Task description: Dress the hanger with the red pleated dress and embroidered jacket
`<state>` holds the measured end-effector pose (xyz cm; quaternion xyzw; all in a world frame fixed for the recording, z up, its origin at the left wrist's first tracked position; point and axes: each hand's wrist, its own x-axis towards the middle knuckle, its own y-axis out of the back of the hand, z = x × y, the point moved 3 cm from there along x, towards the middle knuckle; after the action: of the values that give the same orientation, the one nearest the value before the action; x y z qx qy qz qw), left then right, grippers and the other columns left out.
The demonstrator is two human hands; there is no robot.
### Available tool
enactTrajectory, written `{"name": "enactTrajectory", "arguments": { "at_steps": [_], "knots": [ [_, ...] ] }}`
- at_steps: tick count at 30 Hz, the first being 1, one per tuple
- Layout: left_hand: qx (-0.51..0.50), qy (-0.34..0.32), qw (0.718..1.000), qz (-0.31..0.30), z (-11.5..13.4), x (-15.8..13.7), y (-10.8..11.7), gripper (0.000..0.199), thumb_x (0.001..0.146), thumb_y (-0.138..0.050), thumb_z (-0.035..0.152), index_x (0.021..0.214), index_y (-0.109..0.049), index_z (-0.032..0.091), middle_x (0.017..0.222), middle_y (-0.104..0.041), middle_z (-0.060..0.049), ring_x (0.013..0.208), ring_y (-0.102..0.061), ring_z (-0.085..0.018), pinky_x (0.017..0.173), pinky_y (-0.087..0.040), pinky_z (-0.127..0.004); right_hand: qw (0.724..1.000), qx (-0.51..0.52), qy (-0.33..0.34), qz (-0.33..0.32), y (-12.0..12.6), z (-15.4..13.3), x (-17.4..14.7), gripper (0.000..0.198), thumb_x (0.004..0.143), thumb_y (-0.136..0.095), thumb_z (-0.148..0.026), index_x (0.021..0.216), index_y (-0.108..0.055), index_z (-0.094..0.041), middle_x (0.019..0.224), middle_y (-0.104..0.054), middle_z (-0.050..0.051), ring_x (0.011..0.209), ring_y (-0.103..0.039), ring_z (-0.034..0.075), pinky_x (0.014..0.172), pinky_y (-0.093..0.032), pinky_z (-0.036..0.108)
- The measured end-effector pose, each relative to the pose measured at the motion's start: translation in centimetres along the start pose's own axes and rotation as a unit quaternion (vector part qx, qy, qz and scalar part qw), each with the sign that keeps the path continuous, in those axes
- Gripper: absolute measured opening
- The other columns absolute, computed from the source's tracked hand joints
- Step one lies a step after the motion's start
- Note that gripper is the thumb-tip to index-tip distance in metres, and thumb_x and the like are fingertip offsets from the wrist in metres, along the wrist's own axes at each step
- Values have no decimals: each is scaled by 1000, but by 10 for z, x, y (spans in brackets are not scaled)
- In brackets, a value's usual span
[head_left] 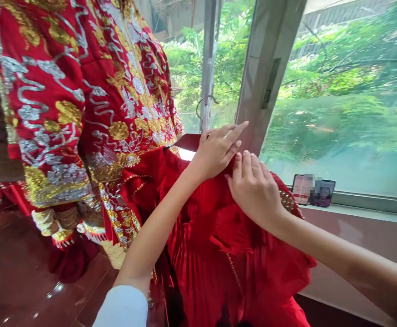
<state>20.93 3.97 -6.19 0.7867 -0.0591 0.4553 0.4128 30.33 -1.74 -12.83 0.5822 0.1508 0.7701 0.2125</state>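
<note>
A red pleated dress point(198, 254) with gold bead trim hangs in front of me on a hanger. The hanger's thin metal hook point(198, 109) rises behind the neckline, and a dark red flat piece point(190, 141) shows at the left shoulder. My left hand point(218, 149) is over the top of the dress, its fingers stretched out toward the window. Close beside it, my right hand point(255, 188) lies on the dress near the neckline with its fingers extended. Neither hand visibly grips anything; the cloth under both palms is hidden.
Red garments with gold and silver embroidery point(130, 91) hang close on the left. Ahead is a sliding window point(334, 113) with a metal frame point(270, 68). Two phone-like items point(323, 194) lean on the windowsill point(362, 214). Dark red tiles point(24, 272) cover the floor.
</note>
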Motion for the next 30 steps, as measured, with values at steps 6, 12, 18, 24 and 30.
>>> {"name": "enactTrajectory", "arguments": {
  "at_steps": [6,12,18,24,30],
  "knots": [
    [58,205,964,158,-47,-118,80,40,91,-46,26,131,-47,19,129,-56,-11,124,-48,-24,109,-34,-44,991,119,37,49,28,21,7,44,93,-41,-30,126,-54,-5,130,-57,22,120,-53,32,99,-39,44],
    [168,278,946,20,-69,-194,69,78,77,-66,23,146,-31,23,156,-21,-16,144,-20,-36,111,-33,-55,950,214,224,36,39,-37,80,32,92,-41,-23,117,-61,-18,116,-65,10,112,-53,25,95,-36,39],
    [182,246,951,46,-90,-200,60,39,92,-37,12,122,-61,14,131,-60,-13,129,-50,-23,109,-40,-39,945,128,296,-58,-4,-100,136,27,90,-46,-19,94,-71,-9,90,-71,16,97,-59,27,80,-37,34],
    [128,275,929,212,-57,-179,111,32,94,-41,24,104,-70,15,100,-75,-8,88,-71,-19,80,-55,-29,941,151,285,-103,-5,-96,141,30,92,-45,-21,98,-71,-8,89,-70,16,85,-63,24,70,-34,31],
    [170,193,930,263,-4,-187,90,29,92,-46,16,110,-68,16,104,-74,-7,96,-71,-19,85,-56,-27,934,184,289,-103,6,-90,137,30,94,-43,-23,100,-70,-13,89,-69,12,83,-61,22,68,-32,30]
  ]
}}
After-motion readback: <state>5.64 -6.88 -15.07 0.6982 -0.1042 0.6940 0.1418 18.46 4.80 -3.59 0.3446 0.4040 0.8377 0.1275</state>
